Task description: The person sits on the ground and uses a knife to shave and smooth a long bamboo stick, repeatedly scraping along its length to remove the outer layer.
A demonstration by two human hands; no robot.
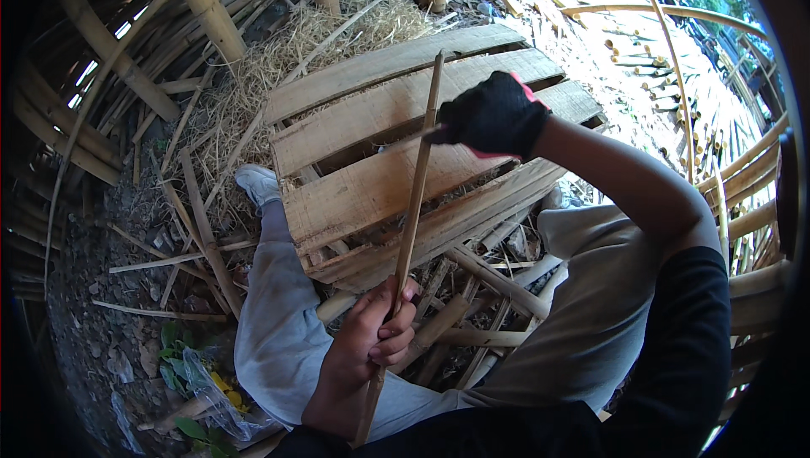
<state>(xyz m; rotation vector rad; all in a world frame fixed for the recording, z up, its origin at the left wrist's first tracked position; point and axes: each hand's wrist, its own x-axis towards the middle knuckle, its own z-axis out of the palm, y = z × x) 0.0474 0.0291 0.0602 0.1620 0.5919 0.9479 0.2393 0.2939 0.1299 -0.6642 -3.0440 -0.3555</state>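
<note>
A long, thin bamboo strip [416, 205] slants up in front of me, its narrow far end above the wooden slats. My bare left hand [380, 327] is closed around its lower part, with the fingers wrapped over it. Farther up, my right hand [494, 116], in a black glove with pinkish-red parts, has its fingers bent against the strip and one lying across it. The glove hides part of that grip. Under the strip stands a low slatted wooden pallet or crate [363, 201], between my legs.
Dry straw [261, 78] lies beyond the pallet at the left. Thick bamboo poles [202, 2] rise at the back. Cut bamboo pieces [498, 281] lie under the pallet's near edge. A clear plastic bag [215, 395] rests on the ground at lower left. Many bamboo lengths [654, 78] lie in sunlight at right.
</note>
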